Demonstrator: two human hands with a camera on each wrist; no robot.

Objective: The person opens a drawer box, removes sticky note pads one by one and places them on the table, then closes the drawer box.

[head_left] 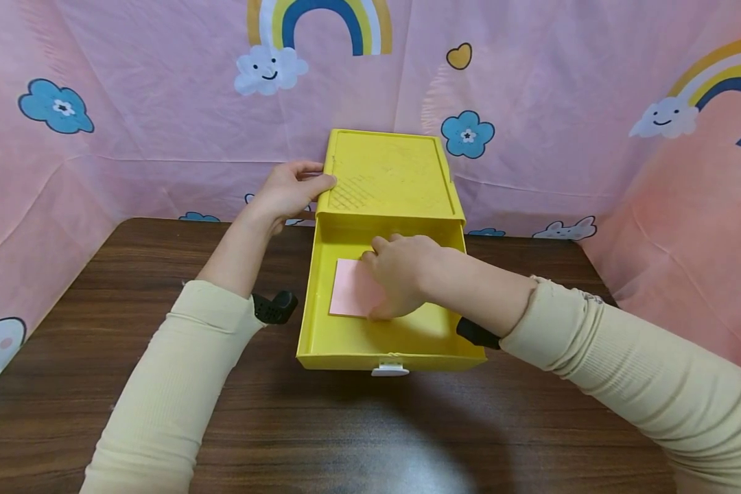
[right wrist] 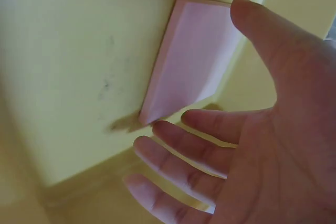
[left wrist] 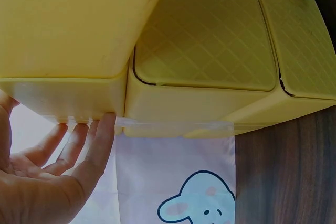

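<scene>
Pink pad: the pink pad [head_left: 348, 287] is lying flat on the floor of the pulled-out drawer [head_left: 346, 361], left of its middle, well inside the walls; those walls are probably stopping it from sliding away.
Right hand: the right hand [head_left: 401, 274] is hovering low in the drawer over the pad's right part, fingers and thumb spread apart and curling around nothing; the thumb tip is overlapping a pad corner in the right wrist view, though whether it is touching cannot be told. The spread is likely suiting the pad's width.
Left hand: the left hand [head_left: 287, 195] is holding the yellow cabinet [head_left: 395, 171] at its left edge, thumb resting on top and fingers pressing along the side, seemingly bracing it against shifting or tipping.
Drawer: it is jutting forward from beneath the cabinet top, its white handle [head_left: 390, 370] facing the person, which is giving the hand room from above.
Lower fronts: two crosshatched drawer fronts [left wrist: 205, 35] are sitting pushed in under the top drawer, presumably because only the upper one is in use.
Table: the dark wooden table [head_left: 272, 432] is carrying the cabinet near the pink printed cloth [head_left: 160, 103] hanging behind.
</scene>
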